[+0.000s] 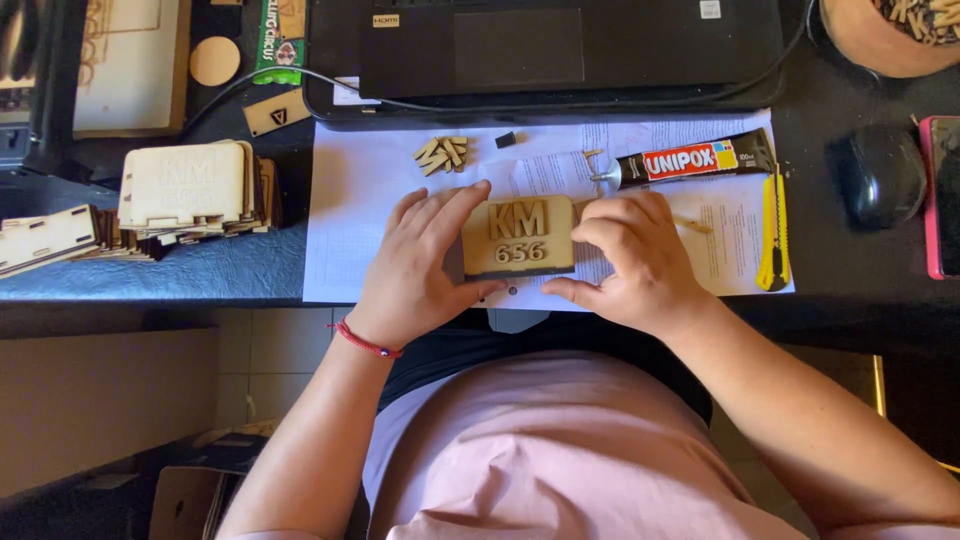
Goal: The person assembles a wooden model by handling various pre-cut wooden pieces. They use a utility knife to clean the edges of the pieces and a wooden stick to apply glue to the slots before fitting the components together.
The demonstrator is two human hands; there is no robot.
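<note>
The wooden plaque (pixel 518 237) lies with its long axis sideways between the left hand (pixel 420 265) and right hand (pixel 635 260), fingers gripping both ends

A pale tan plaque (pixel 519 237) is showing raised characters in a darker tan. The paper (pixel 350 190) under it is showing white with faint grey print, and the surface (pixel 860 280) is showing black. A black tube (pixel 695 159) is carrying a red, white and yellow label beside a yellow cutter (pixel 773 230). The left wrist is wearing a red cord (pixel 364 343). The shirt (pixel 560 450) is showing pale pink. The stack (pixel 195 190) of wood pieces is showing light beige, the mouse (pixel 879 174) black, the phone (pixel 941 195) pink-edged, the laptop (pixel 545 50) black, the bowl (pixel 880 35) terracotta brown
</note>
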